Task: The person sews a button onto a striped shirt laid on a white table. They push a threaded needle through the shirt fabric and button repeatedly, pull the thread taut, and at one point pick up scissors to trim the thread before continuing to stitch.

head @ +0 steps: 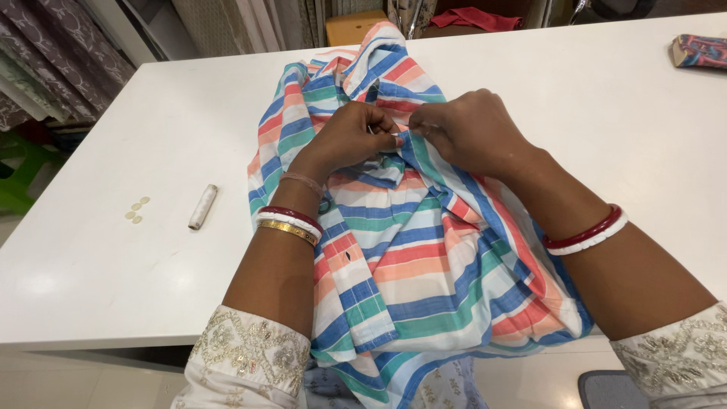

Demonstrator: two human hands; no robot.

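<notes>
In the head view, a striped shirt (409,250) lies in the middle of the white bench (136,273), its near end hanging over the near edge. The left hand (352,136) and right hand (469,129) meet at its far middle, each grip pressed together, pinching a fold of the cloth. To the left lie a white thread spool (203,206) and, just beyond it, small pale buttons (136,210); a patterned pouch (700,51) sits at the far right.

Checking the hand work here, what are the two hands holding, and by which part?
Both the left hand and right hand pinch the striped shirt at a fold of its front edge.
</notes>
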